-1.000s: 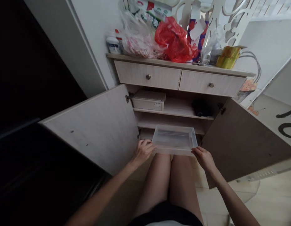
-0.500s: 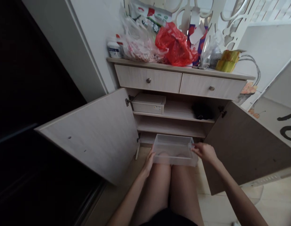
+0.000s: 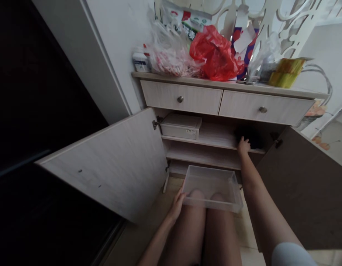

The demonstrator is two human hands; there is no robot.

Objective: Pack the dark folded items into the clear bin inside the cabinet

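A clear plastic box [image 3: 211, 183], open at the top, rests on the person's knees. My left hand [image 3: 176, 205] grips its left side, with the fingers partly hidden behind the wall. Inside the cabinet, on the upper shelf at the right, lies a dark black bundle [image 3: 254, 136], too dim to make out its kind. My right hand [image 3: 244, 145] is at the bundle's near left edge, its fingers bent against it. On the same shelf at the left sits a white lidded box [image 3: 179, 129].
Both cabinet doors, left [image 3: 112, 166] and right [image 3: 306, 192], stand wide on either side. Two drawers [image 3: 184, 98] are closed above. The cabinet top holds a red plastic bag [image 3: 213, 53], clear bags, a white bottle [image 3: 141, 61] and a yellow package [image 3: 287, 72].
My right hand has let go of the clear box's right side and moved up and forward to the black bundle. My left hand keeps hold of the box, and the view has shifted slightly.
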